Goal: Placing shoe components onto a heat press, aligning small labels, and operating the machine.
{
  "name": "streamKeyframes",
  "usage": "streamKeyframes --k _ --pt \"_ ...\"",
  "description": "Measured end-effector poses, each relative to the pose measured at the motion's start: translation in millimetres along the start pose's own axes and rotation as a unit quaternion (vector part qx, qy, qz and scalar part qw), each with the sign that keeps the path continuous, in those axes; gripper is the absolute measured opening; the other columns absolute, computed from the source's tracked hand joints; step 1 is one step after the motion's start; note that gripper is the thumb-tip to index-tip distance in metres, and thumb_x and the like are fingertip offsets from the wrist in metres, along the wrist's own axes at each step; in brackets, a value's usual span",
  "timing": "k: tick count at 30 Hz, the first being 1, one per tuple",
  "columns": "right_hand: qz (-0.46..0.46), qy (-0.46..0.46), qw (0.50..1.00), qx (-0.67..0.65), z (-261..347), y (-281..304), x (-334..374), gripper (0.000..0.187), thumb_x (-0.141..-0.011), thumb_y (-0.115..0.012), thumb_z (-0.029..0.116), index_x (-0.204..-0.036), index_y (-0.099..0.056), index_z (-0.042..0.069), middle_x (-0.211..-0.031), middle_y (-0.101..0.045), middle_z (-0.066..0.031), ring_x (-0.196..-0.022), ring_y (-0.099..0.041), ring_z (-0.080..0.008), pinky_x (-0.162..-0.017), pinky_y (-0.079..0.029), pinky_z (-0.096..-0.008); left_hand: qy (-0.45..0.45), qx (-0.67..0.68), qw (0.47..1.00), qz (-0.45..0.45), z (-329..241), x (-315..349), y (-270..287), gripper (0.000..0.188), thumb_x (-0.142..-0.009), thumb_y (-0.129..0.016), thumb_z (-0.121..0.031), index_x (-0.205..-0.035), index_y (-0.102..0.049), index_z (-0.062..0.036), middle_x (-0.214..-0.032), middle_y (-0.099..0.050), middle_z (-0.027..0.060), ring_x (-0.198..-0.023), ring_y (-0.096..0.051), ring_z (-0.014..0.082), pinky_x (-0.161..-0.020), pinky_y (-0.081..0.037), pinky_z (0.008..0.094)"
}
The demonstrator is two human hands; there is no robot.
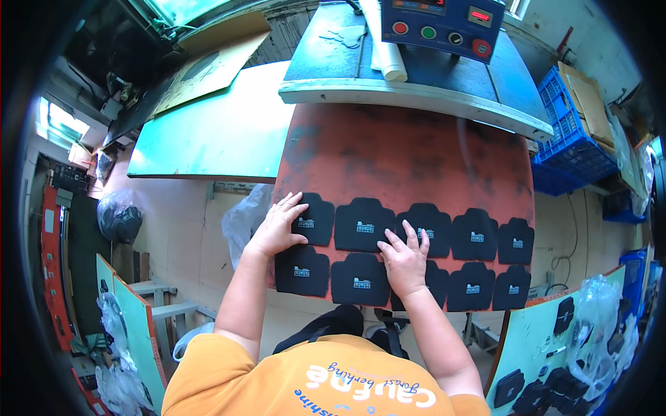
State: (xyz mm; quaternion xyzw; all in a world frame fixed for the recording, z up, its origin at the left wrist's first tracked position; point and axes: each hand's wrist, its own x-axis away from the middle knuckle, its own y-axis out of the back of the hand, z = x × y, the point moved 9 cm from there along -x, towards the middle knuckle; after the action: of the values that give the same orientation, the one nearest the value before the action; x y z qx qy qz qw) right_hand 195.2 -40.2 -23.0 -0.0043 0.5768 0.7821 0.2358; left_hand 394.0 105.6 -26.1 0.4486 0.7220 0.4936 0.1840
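Observation:
Black, flat fabric pieces with small pale prints lie in two rows along the near part of a reddish-brown board (388, 149). My left hand (279, 227) rests with spread fingers at the left edge of the far row's leftmost black piece (319, 225). Its fingertips touch that piece. My right hand (404, 260) lies open, fingers apart, across the neighbouring edges of the far row's second black piece (362, 211) and third black piece (422, 213). The palm and wrist partly hide a near-row black piece (436, 283). Neither hand grasps anything.
Beyond the board stands a machine table (416, 97) with a control box (444, 24) and a pale roll (390, 62). A light green panel (215, 125) adjoins on the left. Blue crates (569, 132) stand far right; a side table (534, 353) with black pieces is near right.

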Motion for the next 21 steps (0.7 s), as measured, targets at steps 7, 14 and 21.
streamKeyframes --k 7,14,21 --pt "0.007 -0.011 1.0 -0.011 3.1 -1.0 -3.1 0.02 -0.073 -0.066 0.019 -0.093 -0.069 0.017 -0.115 -0.061 -0.0026 -0.124 -0.04 -0.0281 -0.106 -0.019 -0.0514 -0.021 -0.014 1.0 -0.007 -1.3 3.8 5.1 0.072 -0.056 -0.082 -0.017 -0.122 -0.053 -0.0074 -0.141 -0.037 0.0138 -0.134 -0.028 0.0312 -0.109 -0.025 0.0432" --pt "0.164 0.052 0.982 -0.077 44.6 13.4 42.9 0.059 -0.06 -0.077 0.042 -0.112 -0.061 0.02 -0.137 -0.04 -0.0095 -0.133 -0.027 -0.0292 -0.106 -0.012 -0.0591 -0.126 -0.025 0.991 0.046 -65.6 63.0 -20.3 0.093 -0.053 -0.082 -0.041 -0.13 -0.041 -0.0078 -0.143 -0.03 0.0171 -0.134 -0.023 0.0356 -0.108 -0.019 0.0525" --pt "0.154 0.005 0.987 -0.033 45.7 -8.4 66.5 0.055 -0.064 -0.072 0.046 -0.115 -0.06 0.026 -0.138 -0.038 -0.0113 -0.133 -0.027 -0.0302 -0.105 -0.008 -0.0624 -0.108 -0.083 0.986 0.097 -63.0 82.1 -50.9 0.097 -0.054 -0.081 -0.044 -0.133 -0.038 -0.0088 -0.146 -0.025 0.0154 -0.137 -0.019 0.0317 -0.11 -0.014 0.0517"
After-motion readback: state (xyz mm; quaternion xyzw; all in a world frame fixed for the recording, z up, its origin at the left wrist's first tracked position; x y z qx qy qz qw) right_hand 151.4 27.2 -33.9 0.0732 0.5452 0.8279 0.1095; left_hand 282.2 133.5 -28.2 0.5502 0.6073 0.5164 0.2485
